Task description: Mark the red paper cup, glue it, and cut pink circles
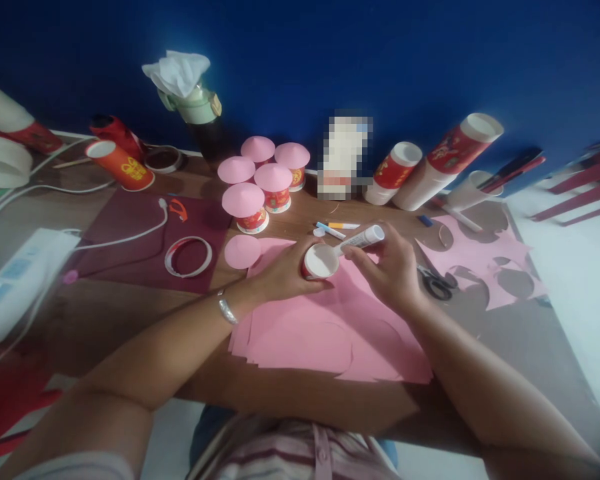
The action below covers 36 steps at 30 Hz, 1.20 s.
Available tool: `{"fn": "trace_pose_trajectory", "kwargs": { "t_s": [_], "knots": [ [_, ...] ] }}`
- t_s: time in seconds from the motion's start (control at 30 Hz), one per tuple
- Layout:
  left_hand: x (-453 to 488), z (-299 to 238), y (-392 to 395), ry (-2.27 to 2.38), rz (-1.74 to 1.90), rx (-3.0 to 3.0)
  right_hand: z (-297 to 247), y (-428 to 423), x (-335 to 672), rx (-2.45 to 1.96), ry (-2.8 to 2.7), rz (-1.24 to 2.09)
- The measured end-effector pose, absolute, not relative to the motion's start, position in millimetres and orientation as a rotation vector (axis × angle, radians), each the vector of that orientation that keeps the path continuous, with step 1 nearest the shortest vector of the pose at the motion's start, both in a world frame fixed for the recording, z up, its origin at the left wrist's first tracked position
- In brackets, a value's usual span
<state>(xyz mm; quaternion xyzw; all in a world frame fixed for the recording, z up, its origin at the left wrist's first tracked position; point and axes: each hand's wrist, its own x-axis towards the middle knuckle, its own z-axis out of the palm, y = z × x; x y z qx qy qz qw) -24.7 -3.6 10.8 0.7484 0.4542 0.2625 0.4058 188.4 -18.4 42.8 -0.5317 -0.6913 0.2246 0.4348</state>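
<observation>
My left hand (300, 267) is wrapped round a small red paper cup (322, 261), its white open end facing up. In my right hand (393, 267) is a white glue stick (363, 239) with print on its side, tilted so its lower end meets the cup's rim. Below both hands lies a stack of pink paper (300, 333) with round outlines on the top sheet. A small clear cap (319, 232) rests just beyond the cup. Left of the stack is a pink paper cone (243, 251). Several red cups with pink cone roofs (243, 200) stand together behind it.
Black scissors (437, 283) and cut pink scraps (485, 260) lie at the right. Red and white paper tubes (450, 160) and a pen cup (474, 190) line the wall. At the left are a power strip (25, 283), cables and a tape ring (189, 257).
</observation>
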Motion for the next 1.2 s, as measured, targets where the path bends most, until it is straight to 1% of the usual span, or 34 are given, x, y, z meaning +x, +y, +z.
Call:
{"fn": "trace_pose_trajectory", "kwargs": {
  "t_s": [0.2,0.43,0.73,1.07,1.2],
  "knots": [
    [-26,13,-3,1.109,0.628,1.924,45,-17,187,-1.279,-1.654,0.628],
    [-25,10,1,0.952,0.651,1.935,53,-15,186,-1.291,-1.793,0.588],
    [-26,8,-1,0.999,0.652,1.911,52,-10,185,-1.334,-1.758,0.621],
    [-23,14,1,0.949,0.635,1.895,52,-11,183,-1.247,-1.882,0.512],
    [-24,13,1,0.934,0.653,1.899,50,-8,184,-1.262,-1.877,0.518]
  ]
}}
